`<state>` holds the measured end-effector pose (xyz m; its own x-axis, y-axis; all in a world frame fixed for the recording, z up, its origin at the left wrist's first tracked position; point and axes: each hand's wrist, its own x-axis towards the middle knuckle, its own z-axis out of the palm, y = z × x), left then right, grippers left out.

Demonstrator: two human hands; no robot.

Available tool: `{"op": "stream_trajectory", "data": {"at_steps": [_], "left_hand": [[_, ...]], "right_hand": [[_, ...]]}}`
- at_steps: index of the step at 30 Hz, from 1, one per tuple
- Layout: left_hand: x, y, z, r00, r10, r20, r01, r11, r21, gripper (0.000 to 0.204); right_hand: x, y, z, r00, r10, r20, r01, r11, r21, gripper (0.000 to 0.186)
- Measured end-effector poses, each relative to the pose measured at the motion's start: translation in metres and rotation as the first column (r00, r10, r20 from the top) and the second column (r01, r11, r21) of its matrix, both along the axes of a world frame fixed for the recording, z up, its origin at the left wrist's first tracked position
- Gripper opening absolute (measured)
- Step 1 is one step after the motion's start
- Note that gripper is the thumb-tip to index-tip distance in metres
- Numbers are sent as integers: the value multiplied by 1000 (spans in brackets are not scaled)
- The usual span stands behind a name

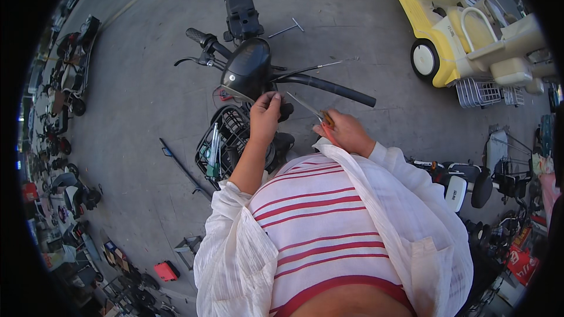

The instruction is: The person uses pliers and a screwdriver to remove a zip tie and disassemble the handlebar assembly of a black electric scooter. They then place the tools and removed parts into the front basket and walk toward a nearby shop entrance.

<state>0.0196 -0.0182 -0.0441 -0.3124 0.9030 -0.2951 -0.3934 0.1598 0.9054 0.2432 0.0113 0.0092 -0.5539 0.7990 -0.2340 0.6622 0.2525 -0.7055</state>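
Observation:
My left hand (264, 114) has its fingers pinched at the lower edge of a glossy black headlamp housing (245, 64) on a vehicle's handlebar; what they grip is too small to make out. To its right, my right hand (346, 129) is closed on scissors (320, 116) with red-orange handles, the long blades pointing up-left toward the housing. The bar's black right grip (352, 95) reaches out above that hand, with a thin cable over it. Below the housing sits a black wire basket (226, 126) containing long pale and green items.
A black saddle assembly (241, 9) and metal T-handle tool (286, 28) are beyond the housing. A yellow cart (458, 29) stands upper right. Scooters (73, 82) line the left; more are lower right. A dark bar (185, 167) and red case (166, 270) lie on the concrete floor (147, 82).

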Motion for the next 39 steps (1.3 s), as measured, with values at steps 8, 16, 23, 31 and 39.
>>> {"op": "stream_trajectory", "data": {"at_steps": [8, 16, 23, 31, 39], "left_hand": [[3, 0, 1, 962, 21, -272, -8, 999, 51, 11], [1, -1, 6, 924, 10, -382, 18, 997, 69, 12], [0, 0, 6, 930, -5, -367, 30, 998, 62, 10], [1, 1, 7, 919, -29, -394, 62, 995, 72, 18], [4, 4, 12, 919, -68, -388, 110, 990, 88, 31]], "right_hand": [[-7, 10, 8, 964, 49, 260, -109, 969, 221, 62], [-13, 13, 9, 958, 80, 274, -144, 964, 223, 63], [-15, 11, 11, 959, 89, 271, -123, 986, 113, 61], [-15, 8, 7, 982, 58, 179, -105, 959, 262, 62], [-15, 8, 3, 976, 39, 213, -102, 950, 294, 63]]}}
